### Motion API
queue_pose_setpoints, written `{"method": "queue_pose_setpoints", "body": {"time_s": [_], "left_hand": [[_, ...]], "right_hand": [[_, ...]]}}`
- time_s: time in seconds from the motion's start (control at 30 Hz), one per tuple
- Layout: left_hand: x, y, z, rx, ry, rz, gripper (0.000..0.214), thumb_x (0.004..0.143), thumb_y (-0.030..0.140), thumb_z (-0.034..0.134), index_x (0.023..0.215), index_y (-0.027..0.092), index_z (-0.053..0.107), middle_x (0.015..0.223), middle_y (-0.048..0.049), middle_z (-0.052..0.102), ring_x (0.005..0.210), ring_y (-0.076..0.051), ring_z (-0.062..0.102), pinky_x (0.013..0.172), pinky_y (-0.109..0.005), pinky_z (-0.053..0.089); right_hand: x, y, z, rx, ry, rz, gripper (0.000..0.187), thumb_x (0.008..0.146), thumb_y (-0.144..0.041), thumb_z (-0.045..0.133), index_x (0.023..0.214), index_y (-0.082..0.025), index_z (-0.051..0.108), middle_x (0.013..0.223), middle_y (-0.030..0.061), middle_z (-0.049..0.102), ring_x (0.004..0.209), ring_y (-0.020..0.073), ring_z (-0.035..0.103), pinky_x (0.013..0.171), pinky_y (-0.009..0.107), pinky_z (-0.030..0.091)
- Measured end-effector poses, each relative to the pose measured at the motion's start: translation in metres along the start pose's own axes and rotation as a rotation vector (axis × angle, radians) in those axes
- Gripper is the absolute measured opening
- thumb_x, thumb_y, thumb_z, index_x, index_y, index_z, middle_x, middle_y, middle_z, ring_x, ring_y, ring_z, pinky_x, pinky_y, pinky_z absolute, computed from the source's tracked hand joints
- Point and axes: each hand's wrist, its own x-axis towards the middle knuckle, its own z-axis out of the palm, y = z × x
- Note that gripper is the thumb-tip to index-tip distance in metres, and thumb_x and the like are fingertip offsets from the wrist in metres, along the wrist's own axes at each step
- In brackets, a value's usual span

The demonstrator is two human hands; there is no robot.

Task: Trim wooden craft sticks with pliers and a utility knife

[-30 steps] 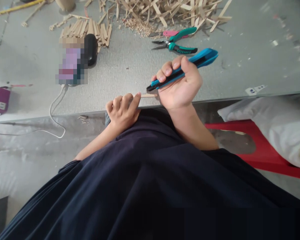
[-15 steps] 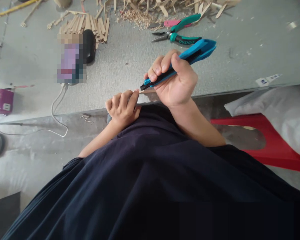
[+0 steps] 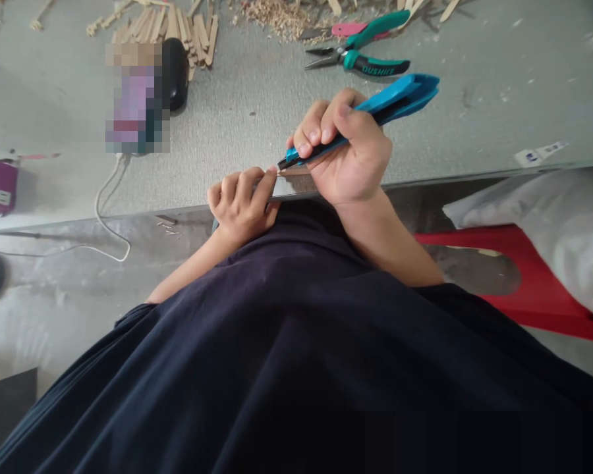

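Note:
My right hand (image 3: 353, 148) is wrapped around a blue and black utility knife (image 3: 408, 95), its butt pointing up and right. The knife's tip slants down to a thin wooden craft stick (image 3: 296, 171) at the table's front edge, close by my left fingertip. My left hand (image 3: 242, 201) is closed at the stick's left end, fingers curled over the edge. Part of the stick is hidden beneath my hands, and the blade itself is too small to make out.
Green-handled pliers (image 3: 360, 56) lie beyond my right hand, near a pink-handled tool (image 3: 348, 29) and wood shavings (image 3: 279, 16). Loose craft sticks (image 3: 205, 39), a black mouse-shaped object (image 3: 175, 76) and a blurred-out device on a white cable (image 3: 99, 204) are at left. A red stool (image 3: 538, 263) stands right.
The view has tilted a little, so the things on the table sit higher in the picture. Both hands keep nearly the same place and grip, with the knife tip still at the stick.

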Motion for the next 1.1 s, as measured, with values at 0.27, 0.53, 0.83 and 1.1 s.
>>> {"method": "queue_pose_setpoints", "body": {"time_s": [0.27,0.53,0.83,1.1], "left_hand": [[0.000,0.000,0.001,-0.001,0.015,0.000,0.059,0.108,0.061,0.054,0.157,0.041,0.078,0.143,-0.0126,0.084,0.129,-0.040,0.071,0.109,-0.059,0.040],[0.003,-0.001,0.003,-0.023,0.013,-0.001,0.070,0.105,0.088,0.055,0.155,0.044,0.079,0.141,-0.0128,0.084,0.128,-0.040,0.073,0.107,-0.058,0.042],[0.005,0.000,0.003,-0.073,-0.012,-0.062,0.054,0.110,0.073,0.052,0.143,0.044,0.085,0.137,-0.0108,0.088,0.127,-0.039,0.074,0.108,-0.061,0.042],[0.004,0.000,0.005,-0.057,-0.014,-0.035,0.050,0.113,0.066,0.053,0.148,0.045,0.081,0.142,-0.0076,0.087,0.131,-0.039,0.075,0.108,-0.059,0.044]], "right_hand": [[0.000,-0.001,0.007,-0.041,0.082,0.000,0.076,0.101,-0.090,0.064,0.060,-0.030,0.042,0.065,-0.0019,0.043,0.059,0.0185,0.040,0.074,0.043,0.047],[-0.002,-0.001,0.007,-0.073,0.097,0.082,0.072,0.093,-0.091,0.072,0.059,-0.032,0.047,0.058,-0.0028,0.047,0.063,0.0226,0.054,0.097,0.055,0.063],[-0.014,-0.002,0.011,-0.136,0.006,-0.004,0.072,0.099,-0.090,0.067,0.063,-0.032,0.046,0.062,-0.0012,0.044,0.061,0.0223,0.044,0.079,0.048,0.053],[-0.005,0.003,0.004,-0.154,-0.146,-0.035,0.076,0.104,-0.091,0.053,0.059,-0.031,0.041,0.064,-0.0006,0.039,0.061,0.0218,0.038,0.070,0.045,0.043]]}}
